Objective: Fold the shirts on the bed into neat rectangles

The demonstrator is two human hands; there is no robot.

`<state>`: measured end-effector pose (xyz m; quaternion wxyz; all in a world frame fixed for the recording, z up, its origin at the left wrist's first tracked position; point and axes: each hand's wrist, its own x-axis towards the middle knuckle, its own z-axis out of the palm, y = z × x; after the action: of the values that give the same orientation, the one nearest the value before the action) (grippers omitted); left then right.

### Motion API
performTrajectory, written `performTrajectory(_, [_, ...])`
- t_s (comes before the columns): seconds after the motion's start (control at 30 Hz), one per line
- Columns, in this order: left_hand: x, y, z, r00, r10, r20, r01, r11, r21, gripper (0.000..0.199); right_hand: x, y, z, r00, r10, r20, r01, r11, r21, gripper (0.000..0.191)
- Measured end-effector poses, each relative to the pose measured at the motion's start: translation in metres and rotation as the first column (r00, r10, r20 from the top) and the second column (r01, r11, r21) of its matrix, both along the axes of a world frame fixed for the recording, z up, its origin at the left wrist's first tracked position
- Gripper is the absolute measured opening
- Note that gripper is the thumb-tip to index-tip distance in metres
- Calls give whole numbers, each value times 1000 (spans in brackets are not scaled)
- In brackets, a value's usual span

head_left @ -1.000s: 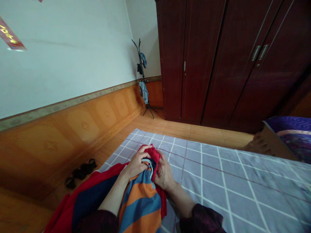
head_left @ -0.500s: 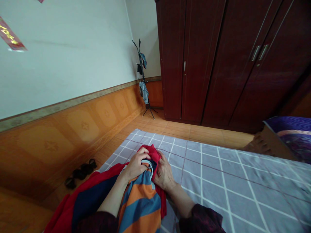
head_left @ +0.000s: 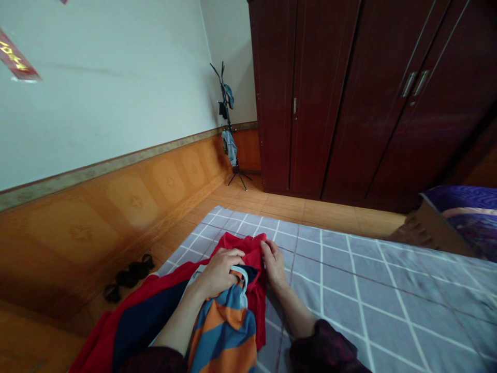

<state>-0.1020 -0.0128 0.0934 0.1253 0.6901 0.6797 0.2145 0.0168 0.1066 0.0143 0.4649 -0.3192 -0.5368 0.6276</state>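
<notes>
Head: right fingers (head_left: 267, 250) pinch red cloth (head_left: 255, 256) at edge, bedsheet (head_left: 341, 290) rightward.

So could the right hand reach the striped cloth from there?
Probably yes, once the right hand lets go of the red fabric; only that fabric seems to separate the hand from the striped cloth.

dim, soft light leaves the wardrobe (head_left: 314, 134) dark, while the leftmost red banner (head_left: 17, 58) looks stretched, perhaps blurred.
</notes>
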Motion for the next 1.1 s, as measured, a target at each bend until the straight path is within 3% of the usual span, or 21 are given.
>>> performTrajectory(0.17, [0, 2, 0, 995, -54, -89, 53, 999, -13, 32, -2, -3, 0, 998, -40, -55, 35, 995, -88, 59])
performTrajectory(0.33, [2, 1, 3, 997, -49, -54, 48, 999, -15, 30, -3, 6, -11, 984, -157, -87, 143, 978, -150, 64])
performTrajectory(0.5, [2, 0, 1, 996, -84, -18, 83, 994, -64, 34, -5, 10, -15, 985, -164, -51, 160, 984, -78, 55])
performTrajectory(0.67, [2, 0, 3, 995, -96, -35, 94, 994, -62, 34, 2, 6, -6, 977, -204, 59, 194, 969, 151, 45])
performTrajectory(0.8, [0, -1, 5, 986, -107, 127, 105, 994, 21, 42, 7, 4, 0, 974, -163, 156, 116, 955, 274, 29])
performTrajectory(0.9, [0, -2, 5, 984, -114, 135, 117, 993, -12, 43, 5, 4, 1, 979, -81, 188, 22, 954, 298, 12])
performTrajectory(1.1, [7, -2, 7, 994, -104, -20, 99, 980, -175, 40, 1, 6, 5, 992, -24, 122, 1, 983, 185, 28])
